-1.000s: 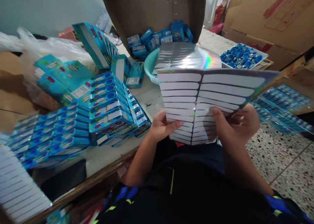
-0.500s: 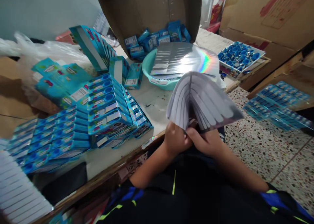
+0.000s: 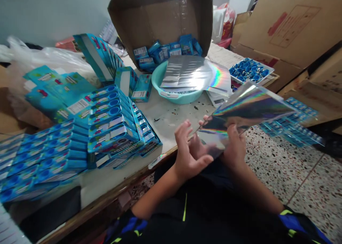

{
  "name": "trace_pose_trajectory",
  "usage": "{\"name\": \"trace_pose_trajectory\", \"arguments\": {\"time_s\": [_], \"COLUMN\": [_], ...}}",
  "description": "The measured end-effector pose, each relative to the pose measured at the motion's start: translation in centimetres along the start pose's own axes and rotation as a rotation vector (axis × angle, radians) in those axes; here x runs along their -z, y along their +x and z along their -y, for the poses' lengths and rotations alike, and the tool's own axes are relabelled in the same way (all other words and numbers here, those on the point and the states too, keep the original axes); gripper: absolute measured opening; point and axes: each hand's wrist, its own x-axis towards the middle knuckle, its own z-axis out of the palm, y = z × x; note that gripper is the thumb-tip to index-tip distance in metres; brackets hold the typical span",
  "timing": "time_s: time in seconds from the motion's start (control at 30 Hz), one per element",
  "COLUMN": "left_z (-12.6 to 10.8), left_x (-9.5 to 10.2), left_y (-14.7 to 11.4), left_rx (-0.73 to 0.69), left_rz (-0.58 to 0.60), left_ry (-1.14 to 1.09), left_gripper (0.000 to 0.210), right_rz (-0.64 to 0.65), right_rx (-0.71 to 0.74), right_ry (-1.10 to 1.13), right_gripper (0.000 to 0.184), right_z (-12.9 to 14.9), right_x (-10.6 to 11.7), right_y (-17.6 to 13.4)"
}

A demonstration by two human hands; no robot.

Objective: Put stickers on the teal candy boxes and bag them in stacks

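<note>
A stack of shiny silver holographic sticker sheets [image 3: 256, 106] lies tilted in front of me, mirror side up, above my lap. My right hand [image 3: 235, 146] grips its near edge, thumb on top and fingers out of sight beneath. At the left end of the stack, my left hand [image 3: 187, 149] is spread, thumb apart from the fingers, its fingertips close to the edge. Whether they touch the sheets I cannot tell. More silver sheets [image 3: 184, 72] rest across a turquoise basin [image 3: 176, 98] on the table.
Rows of blue printed boxes [image 3: 114, 130] fill the table's left side. Behind the basin, a tipped cardboard carton [image 3: 160, 19] holds small blue packs. A tray of blue ring-like pieces [image 3: 249, 70] stands at right. Clear packs with blue pieces [image 3: 288, 130] sit low beside the table.
The sheets, bent into an arch with their white side showing, are now flattened with the silver side up. My left hand has let go and spread its fingers. The view has shifted slightly right.
</note>
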Motion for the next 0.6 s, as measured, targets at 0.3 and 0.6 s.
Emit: {"name": "trace_pose_trajectory", "arguments": {"time_s": [0.3,0.6], "left_z": [0.0,-0.8], "left_x": [2.5,5.1], "left_y": [1.8,2.4], "left_rx": [0.503,0.334], "left_rz": [0.433,0.533], "left_ry": [-0.058,-0.055], "left_gripper": [0.031,0.026], "right_rz": [-0.09,-0.315], "right_rx": [0.045,0.142], "right_ry": [0.34,0.266], "right_gripper": [0.03,0.022], "right_z": [3.0,2.0], "right_x": [1.0,3.0], "right_y": [2.9,6.4]}}
